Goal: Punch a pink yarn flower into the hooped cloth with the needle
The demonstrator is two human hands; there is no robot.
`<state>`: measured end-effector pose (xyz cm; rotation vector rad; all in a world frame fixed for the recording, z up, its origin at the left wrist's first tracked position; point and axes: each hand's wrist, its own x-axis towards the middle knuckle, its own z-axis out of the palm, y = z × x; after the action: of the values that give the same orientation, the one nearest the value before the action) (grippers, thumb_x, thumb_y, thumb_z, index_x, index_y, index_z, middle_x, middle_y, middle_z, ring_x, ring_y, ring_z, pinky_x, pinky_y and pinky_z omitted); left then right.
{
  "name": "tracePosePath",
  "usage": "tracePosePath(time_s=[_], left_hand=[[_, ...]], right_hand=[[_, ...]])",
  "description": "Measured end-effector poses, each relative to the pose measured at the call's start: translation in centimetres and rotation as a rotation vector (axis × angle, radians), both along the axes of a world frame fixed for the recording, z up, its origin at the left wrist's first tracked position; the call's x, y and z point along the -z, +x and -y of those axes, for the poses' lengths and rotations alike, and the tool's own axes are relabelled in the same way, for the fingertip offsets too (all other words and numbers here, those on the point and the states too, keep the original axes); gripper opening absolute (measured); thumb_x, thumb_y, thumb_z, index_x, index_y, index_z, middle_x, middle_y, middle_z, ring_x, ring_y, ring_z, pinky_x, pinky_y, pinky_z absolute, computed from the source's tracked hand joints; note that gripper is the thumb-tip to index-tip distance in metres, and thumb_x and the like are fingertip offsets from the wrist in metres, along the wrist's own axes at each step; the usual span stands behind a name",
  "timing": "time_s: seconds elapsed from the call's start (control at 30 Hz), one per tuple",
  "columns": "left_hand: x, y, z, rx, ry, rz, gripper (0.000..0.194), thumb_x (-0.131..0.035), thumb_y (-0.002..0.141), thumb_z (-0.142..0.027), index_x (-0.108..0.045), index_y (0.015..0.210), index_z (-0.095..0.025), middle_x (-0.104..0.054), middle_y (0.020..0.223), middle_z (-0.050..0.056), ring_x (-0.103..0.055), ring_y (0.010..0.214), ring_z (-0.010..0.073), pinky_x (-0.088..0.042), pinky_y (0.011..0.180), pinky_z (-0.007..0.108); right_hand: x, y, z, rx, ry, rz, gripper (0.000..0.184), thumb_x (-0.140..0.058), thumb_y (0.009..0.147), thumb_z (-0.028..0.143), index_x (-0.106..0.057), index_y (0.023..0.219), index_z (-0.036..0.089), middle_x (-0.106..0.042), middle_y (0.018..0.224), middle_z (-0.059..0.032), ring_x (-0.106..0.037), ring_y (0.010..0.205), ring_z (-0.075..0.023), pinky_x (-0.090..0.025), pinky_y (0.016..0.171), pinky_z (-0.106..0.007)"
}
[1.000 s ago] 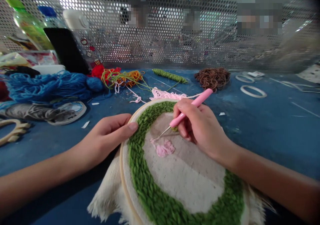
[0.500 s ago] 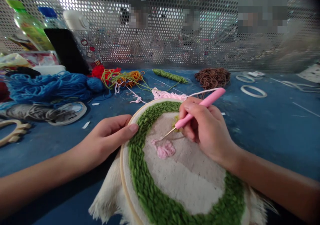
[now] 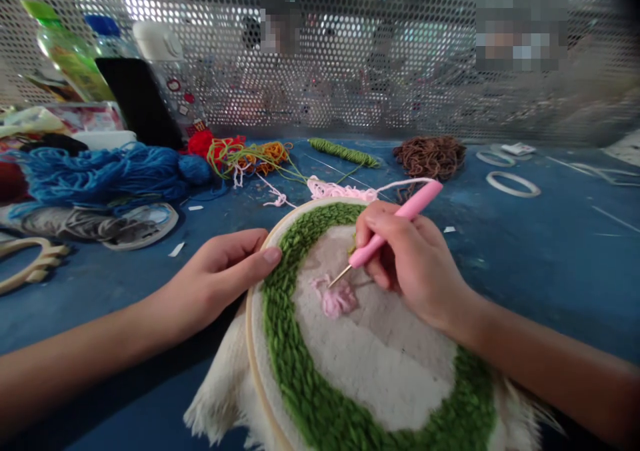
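Observation:
My left hand (image 3: 227, 271) grips the left rim of a round wooden embroidery hoop (image 3: 254, 357), thumb on top and fingers around the edge. Cream cloth (image 3: 380, 364) is stretched in it, with a ring of green yarn stitches (image 3: 295, 371) and a small pink yarn flower (image 3: 341, 299). Between the thumb and fingers of my right hand (image 3: 410, 257) is a pink punch needle (image 3: 395, 225), tilted, its metal tip at the flower's upper left edge. Pink yarn runs out of its top end. A bit of yellow stitching is mostly hidden behind my right fingers.
Pink yarn (image 3: 335, 189) lies behind the hoop, near a green skein (image 3: 344, 152) and brown yarn (image 3: 430, 156). Blue yarn (image 3: 110, 174), a phone (image 3: 140, 101) and bottles (image 3: 70, 57) stand or lie at left. White rings (image 3: 513, 184) lie right. A perforated metal screen (image 3: 320, 91) borders the blue table.
The needle's tip has moved slightly right and down, closer to the pink flower, and its handle has tilted a little lower. My left hand keeps its hold on the hoop.

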<state>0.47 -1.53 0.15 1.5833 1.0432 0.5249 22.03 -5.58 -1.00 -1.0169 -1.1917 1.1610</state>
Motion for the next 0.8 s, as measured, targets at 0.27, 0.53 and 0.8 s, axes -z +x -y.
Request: tracePosePath(time_s=[0.27, 0.53, 0.8], left_hand=[[0.0, -0.3, -0.2, 0.014, -0.095, 0.024, 0.035, -0.061, 0.077, -0.050, -0.048, 0.068, -0.019, -0.059, 0.064, 0.000, -0.057, 0.058, 0.0172, -0.047, 0.048, 0.024], [0.0, -0.4, -0.1, 0.034, -0.118, 0.030, 0.038, -0.061, 0.078, -0.054, -0.049, 0.072, -0.019, -0.057, 0.066, 0.000, -0.054, 0.060, 0.0161, -0.045, 0.050, 0.023], [-0.2, -0.3, 0.1, 0.011, -0.083, 0.025, 0.038, -0.060, 0.077, -0.053, -0.046, 0.069, -0.019, -0.054, 0.062, -0.002, -0.052, 0.056, 0.0139, -0.043, 0.048, 0.021]], right_hand=[[0.1, 0.0, 0.4, -0.099, 0.030, 0.111, 0.028, -0.048, 0.094, 0.026, -0.055, 0.068, 0.017, -0.049, 0.048, 0.0068, -0.035, 0.037, -0.0032, -0.023, 0.035, -0.016], [-0.5, -0.3, 1.1, -0.311, 0.104, 0.338, 0.020, -0.052, 0.093, 0.019, -0.052, 0.073, 0.018, -0.049, 0.061, 0.0067, -0.039, 0.050, -0.0036, -0.032, 0.044, -0.015], [-0.2, -0.4, 0.8, -0.229, -0.007, 0.113, 0.028, -0.047, 0.096, 0.029, -0.054, 0.071, 0.018, -0.047, 0.049, 0.0070, -0.039, 0.041, -0.0046, -0.030, 0.040, -0.017]])
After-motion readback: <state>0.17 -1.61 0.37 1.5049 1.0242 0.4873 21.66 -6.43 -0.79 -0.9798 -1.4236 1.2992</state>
